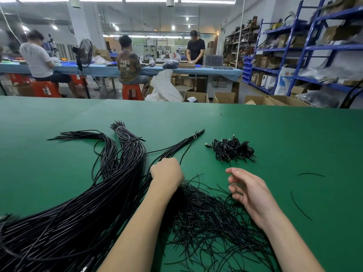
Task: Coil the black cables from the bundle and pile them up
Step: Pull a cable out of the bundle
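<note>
A big bundle of long black cables (pixel 82 209) fans across the green table (pixel 275 130) from the lower left, with tied ends at the far side. My left hand (pixel 167 173) is curled round a thin group of black cables (pixel 182 144) that runs up to a white tie. My right hand (pixel 247 189) hovers to its right, fingers loosely bent, holding nothing. A small pile of coiled cables (pixel 231 148) lies beyond my right hand. Loose cable ends (pixel 212 222) spread between my forearms.
Two stray cable pieces (pixel 300 207) lie on the table at the right. Beyond the far edge are cardboard boxes (pixel 224 97), seated and standing workers at a blue bench (pixel 110 69), and blue shelving (pixel 306 48) at the right.
</note>
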